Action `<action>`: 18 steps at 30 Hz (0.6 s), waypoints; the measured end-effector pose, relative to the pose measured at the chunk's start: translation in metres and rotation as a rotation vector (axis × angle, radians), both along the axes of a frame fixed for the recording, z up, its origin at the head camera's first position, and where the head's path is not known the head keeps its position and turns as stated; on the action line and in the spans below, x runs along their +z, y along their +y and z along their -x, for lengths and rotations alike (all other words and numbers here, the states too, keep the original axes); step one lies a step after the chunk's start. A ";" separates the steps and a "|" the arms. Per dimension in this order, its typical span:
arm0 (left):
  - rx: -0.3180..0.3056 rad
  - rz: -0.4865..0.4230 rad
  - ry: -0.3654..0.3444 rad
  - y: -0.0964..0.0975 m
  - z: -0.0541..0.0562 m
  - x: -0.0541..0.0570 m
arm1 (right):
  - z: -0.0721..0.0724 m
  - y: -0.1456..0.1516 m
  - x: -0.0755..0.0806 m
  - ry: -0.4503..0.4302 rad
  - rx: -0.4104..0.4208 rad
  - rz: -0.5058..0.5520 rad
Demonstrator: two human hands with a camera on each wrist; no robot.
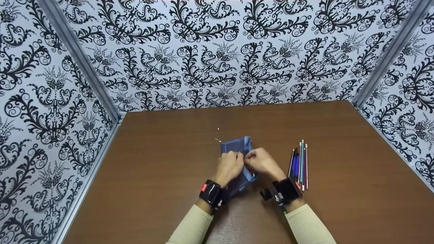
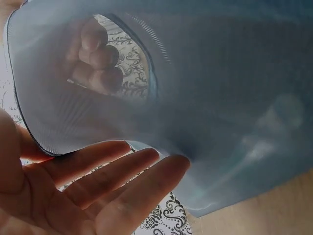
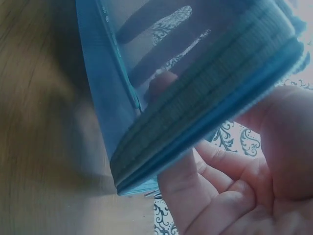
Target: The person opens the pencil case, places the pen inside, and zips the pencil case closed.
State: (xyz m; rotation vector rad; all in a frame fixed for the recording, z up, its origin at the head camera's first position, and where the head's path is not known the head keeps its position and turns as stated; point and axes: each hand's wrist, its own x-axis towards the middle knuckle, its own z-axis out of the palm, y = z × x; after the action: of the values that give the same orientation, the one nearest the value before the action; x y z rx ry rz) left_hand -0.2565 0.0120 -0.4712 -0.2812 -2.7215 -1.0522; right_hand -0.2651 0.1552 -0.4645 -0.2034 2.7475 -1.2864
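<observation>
A sheer blue mesh zip pouch (image 1: 234, 146) is held up at the middle of the table, between both hands. My left hand (image 1: 230, 166) grips its near side; in the left wrist view the fingers (image 2: 139, 196) lie along the mesh, with the edge passing by the thumb side. My right hand (image 1: 263, 163) pinches the pouch's zipped edge (image 3: 205, 110), one fingertip showing behind the band in the right wrist view. Through the mesh, the other hand's fingers appear as dim shapes. Whether the zip is fully open is unclear.
To the right of the hands lies a loose bundle of pencils and pens (image 1: 300, 164), several in number, partly behind the right wrist strap. The brown wooden table (image 1: 162, 152) runs back to patterned walls (image 1: 210, 54). A tiny white speck (image 1: 218, 128) lies beyond the pouch.
</observation>
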 end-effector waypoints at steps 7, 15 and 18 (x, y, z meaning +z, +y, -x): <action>-0.001 -0.011 -0.023 0.000 0.000 -0.001 | 0.001 0.002 0.001 -0.047 -0.009 0.034; -0.003 -0.018 -0.059 0.000 0.000 0.001 | 0.005 0.017 0.005 -0.092 -0.115 0.043; 0.003 -0.014 -0.063 -0.001 0.000 0.001 | 0.007 0.024 0.008 -0.076 -0.122 0.014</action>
State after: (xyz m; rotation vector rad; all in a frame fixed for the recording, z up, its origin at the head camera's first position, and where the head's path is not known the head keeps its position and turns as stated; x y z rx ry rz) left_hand -0.2563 0.0114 -0.4704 -0.2454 -2.7678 -1.0968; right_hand -0.2720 0.1790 -0.4567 0.0131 2.7247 -1.3128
